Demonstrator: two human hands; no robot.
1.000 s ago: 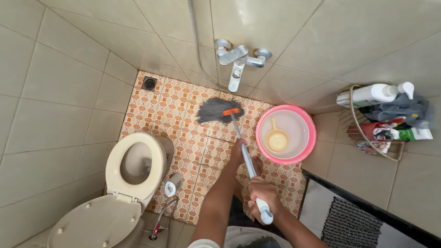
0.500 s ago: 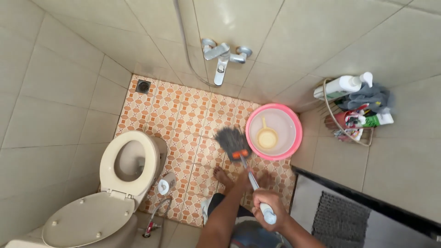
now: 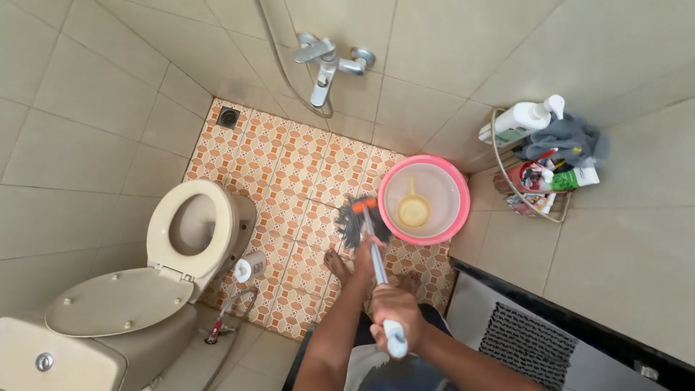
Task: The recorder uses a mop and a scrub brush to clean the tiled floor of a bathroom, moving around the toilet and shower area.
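While its grey string head rests on the patterned floor tiles (image 3: 289,170), the mop (image 3: 364,221) stands just beside the pink basin (image 3: 456,190), which holds a yellow scoop (image 3: 414,211). Bare feet stand just behind the mop head. A toilet (image 3: 192,232) with raised lid sits well to the left; a wire rack (image 3: 532,174) of bottles hangs on the right wall. Left hand (image 3: 366,253) is wrapped around the mid-shaft, right hand (image 3: 394,313) clenched around the white grip end nearer the body.

Mop head (image 3: 360,221) lies between toilet (image 3: 190,232) and basin (image 3: 456,206).
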